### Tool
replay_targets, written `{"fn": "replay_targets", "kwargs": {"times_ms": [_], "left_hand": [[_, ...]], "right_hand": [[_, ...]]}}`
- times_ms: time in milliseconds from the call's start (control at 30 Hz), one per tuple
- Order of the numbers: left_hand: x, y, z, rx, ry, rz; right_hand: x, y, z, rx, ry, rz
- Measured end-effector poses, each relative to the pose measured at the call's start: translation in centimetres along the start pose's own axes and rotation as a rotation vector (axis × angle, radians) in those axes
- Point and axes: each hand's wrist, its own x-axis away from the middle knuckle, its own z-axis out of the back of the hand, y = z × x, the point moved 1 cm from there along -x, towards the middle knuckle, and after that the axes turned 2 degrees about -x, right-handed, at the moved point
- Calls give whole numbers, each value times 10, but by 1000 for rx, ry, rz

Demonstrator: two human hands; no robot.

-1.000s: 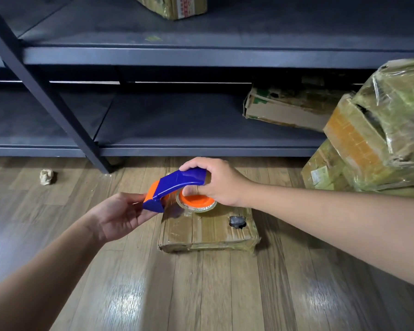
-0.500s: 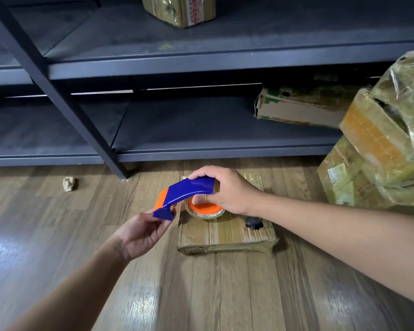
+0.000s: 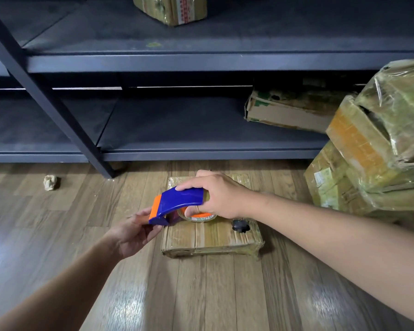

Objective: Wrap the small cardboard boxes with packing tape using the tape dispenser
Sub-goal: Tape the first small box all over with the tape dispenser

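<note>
Your right hand (image 3: 221,195) was curled round the blue handle of the tape dispenser (image 3: 177,203), holding it over the far-left part of the small cardboard box (image 3: 210,237). The box lay flat on the wooden floor (image 3: 201,295). The orange-cored tape roll (image 3: 200,216) sat under your palm, close over the box's top face; I could not tell whether it touched.

Your left hand (image 3: 134,231) came in from the left, thumb and fingers pinching the dispenser's orange-and-blue front end, which overhung the box's left edge. I could not tell whether a tape end lay between those fingers. A dark hole (image 3: 240,226) showed in the top, near the box's right edge.

On the near side and to the left of the box you had open floor. A crumpled wad (image 3: 50,182) lay well off to the left, near the shelf post (image 3: 58,111). The right was tighter: a stack of film-wrapped boxes (image 3: 368,163) stood near the box's far-right corner. The box's far edge lay near the lowest shelf's front lip (image 3: 201,155), and a battered carton (image 3: 287,111) rested on that shelf.
</note>
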Motion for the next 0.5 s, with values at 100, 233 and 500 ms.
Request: {"fn": "replay_targets", "kwargs": {"times_ms": [100,233,500], "left_hand": [[-4,0,6,-34,8,-21],[-14,-8,15,-39,86,-75],[-16,-32,5,-150,182,-26]], "right_hand": [[1,1,-1,33,-36,-15],[2,2,-6,87,-84,-23],[3,0,-12,107,-92,-59]]}}
